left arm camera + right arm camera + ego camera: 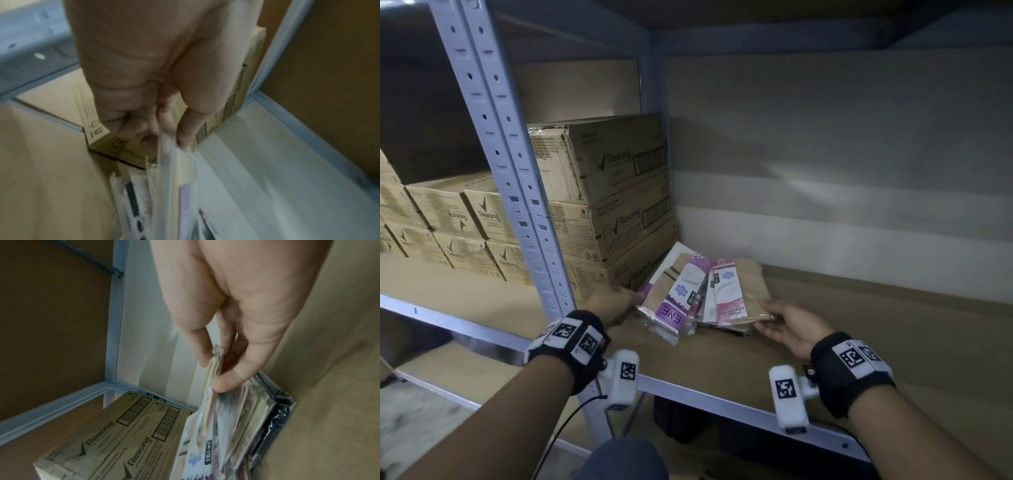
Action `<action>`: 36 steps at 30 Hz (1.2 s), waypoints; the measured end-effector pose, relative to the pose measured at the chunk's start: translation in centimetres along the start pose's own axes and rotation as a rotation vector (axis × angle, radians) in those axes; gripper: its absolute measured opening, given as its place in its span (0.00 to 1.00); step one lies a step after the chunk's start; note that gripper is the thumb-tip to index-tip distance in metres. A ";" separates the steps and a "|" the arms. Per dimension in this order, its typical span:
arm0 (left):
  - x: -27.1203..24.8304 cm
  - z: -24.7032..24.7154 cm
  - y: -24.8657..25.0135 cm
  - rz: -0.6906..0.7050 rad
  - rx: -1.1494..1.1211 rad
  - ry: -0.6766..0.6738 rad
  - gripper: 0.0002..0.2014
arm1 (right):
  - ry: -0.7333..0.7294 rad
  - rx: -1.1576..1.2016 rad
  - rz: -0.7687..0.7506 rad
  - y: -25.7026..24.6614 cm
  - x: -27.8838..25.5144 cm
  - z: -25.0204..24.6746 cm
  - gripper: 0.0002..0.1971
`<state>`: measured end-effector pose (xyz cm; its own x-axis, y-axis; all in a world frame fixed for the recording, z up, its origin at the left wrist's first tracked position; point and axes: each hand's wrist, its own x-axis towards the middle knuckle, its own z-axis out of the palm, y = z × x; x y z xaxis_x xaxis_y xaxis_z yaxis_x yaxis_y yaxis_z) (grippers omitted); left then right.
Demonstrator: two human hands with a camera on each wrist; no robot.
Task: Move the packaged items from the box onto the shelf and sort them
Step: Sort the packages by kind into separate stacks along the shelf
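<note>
Nearest my head camera, at the bottom edge, something dark and rounded (619, 459) fills the lower middle; I cannot tell what it is. Going from the left, I see small Rexona cartons (458, 226) stacked on the neighbouring shelf bay, then the perforated grey upright (517, 192), then three larger Rexona boxes (616, 202) piled against the corner post. My left hand (613, 305) comes next, its wrist strapped with a marker-covered band; on the left wrist view its thumb and fingers (185, 129) pinch the clear plastic edge of the purple packet (678, 301), so that hand is grasping it. That packet sits atop a loose stack of packaged items (705, 291) lying on the brown shelf board (859, 325), just beside the lowest large box. Further right, the pink packet (729, 294) overlaps a plain brown one. My right hand (787, 325) pinches the near edge of the stack's right side; the right wrist view shows the thumb (232, 378) and a finger clamped on several thin packets. Behind all this runs the pale back wall (859, 171).
</note>
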<state>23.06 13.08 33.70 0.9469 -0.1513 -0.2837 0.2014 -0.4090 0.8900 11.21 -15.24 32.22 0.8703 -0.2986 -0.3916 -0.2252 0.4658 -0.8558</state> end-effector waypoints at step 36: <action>-8.8 24.2 6.4 -0.032 -0.721 -0.429 0.12 | 0.414 0.041 -0.296 -5.5 -13.2 -19.9 0.15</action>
<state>9.97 -10.02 33.22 0.7902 -0.5378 -0.2939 0.4751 0.2345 0.8481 -7.76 -30.47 35.32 0.6458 -0.7240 -0.2424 0.0296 0.3410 -0.9396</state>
